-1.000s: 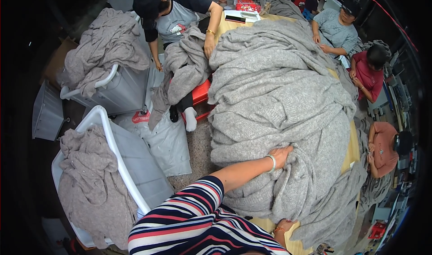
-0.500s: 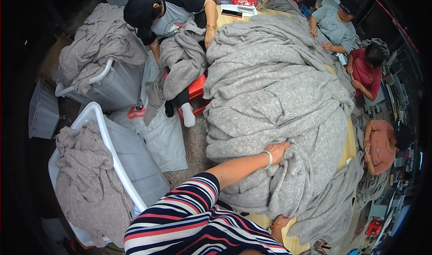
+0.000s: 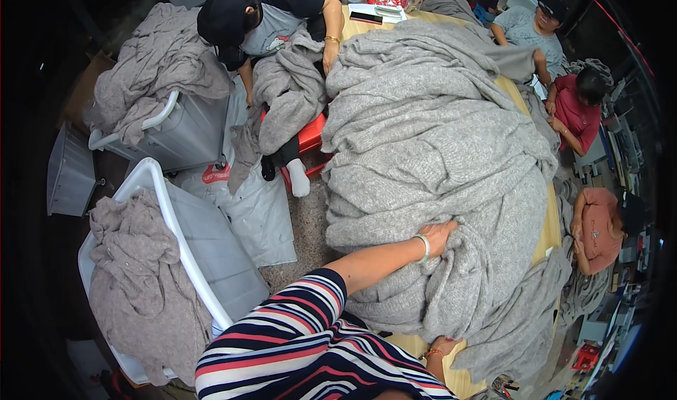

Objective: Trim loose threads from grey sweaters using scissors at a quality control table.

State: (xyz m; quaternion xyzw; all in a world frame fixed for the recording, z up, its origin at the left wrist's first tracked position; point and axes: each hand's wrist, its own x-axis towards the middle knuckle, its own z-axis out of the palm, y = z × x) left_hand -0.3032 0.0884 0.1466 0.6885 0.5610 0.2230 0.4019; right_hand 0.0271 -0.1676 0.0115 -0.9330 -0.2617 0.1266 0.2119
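Plainly, much depends here on how the left hand [image 3: 438,238] takes the cloth. The grey knit pile [image 3: 430,160] lies on the tabletop [image 3: 462,382] in front of the person, heaped in thick, overlapping folds. The left hand reaches over its near part, its fingers bent and pressed into a gathered fold; the tips are buried, so I cannot tell whether they pinch the cloth or merely push against it. The right hand [image 3: 444,345] is lower down, between the bottom of the pile and the bare wood, where I cannot tell how far its fingers open or whether they have hold of anything.

Handling such loose knit well probably calls for a broad, full-palm hold, since one pinched loop could stretch or snag. Both bracelets, the pale one on the left wrist and the orange-red one on the right, sit near the fabric and might catch a stitch, so wrists are best kept clear. The looser grey layer [image 3: 511,343] beside the pile could drag along, so tension seems best kept light and even.
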